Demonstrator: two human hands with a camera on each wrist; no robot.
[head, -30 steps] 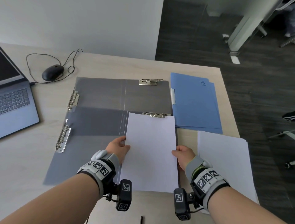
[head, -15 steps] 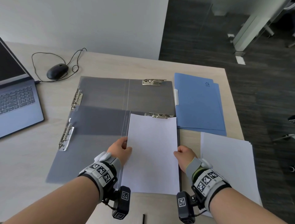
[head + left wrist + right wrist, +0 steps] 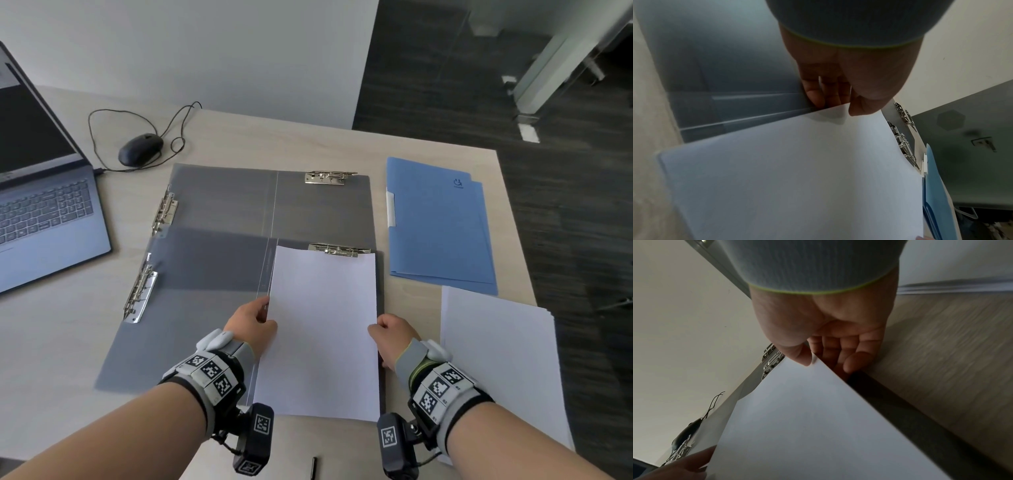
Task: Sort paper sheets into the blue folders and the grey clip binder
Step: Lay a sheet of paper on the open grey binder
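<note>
A white paper sheet (image 3: 323,329) lies over the right half of the nearer open grey clip binder (image 3: 191,308), its top edge at the binder's metal clip (image 3: 337,249). My left hand (image 3: 255,320) pinches the sheet's left edge, thumb on top and fingers (image 3: 816,95) underneath. My right hand (image 3: 390,334) pinches the right edge the same way, with the thumb above the sheet (image 3: 818,418). A second open grey binder (image 3: 267,202) lies behind. Blue folders (image 3: 440,226) lie closed to the right. A stack of loose white sheets (image 3: 500,359) lies at the near right.
A laptop (image 3: 44,219) stands open at the left. A black wired mouse (image 3: 139,154) sits behind the binders. Side clips (image 3: 140,293) stick up on the binders' left edges. The table's right edge (image 3: 517,233) runs just past the folders, with dark floor beyond.
Both hands have carried the sheet slightly away from me, bringing its top edge up to the metal clip of the nearer binder. The grips are unchanged.
</note>
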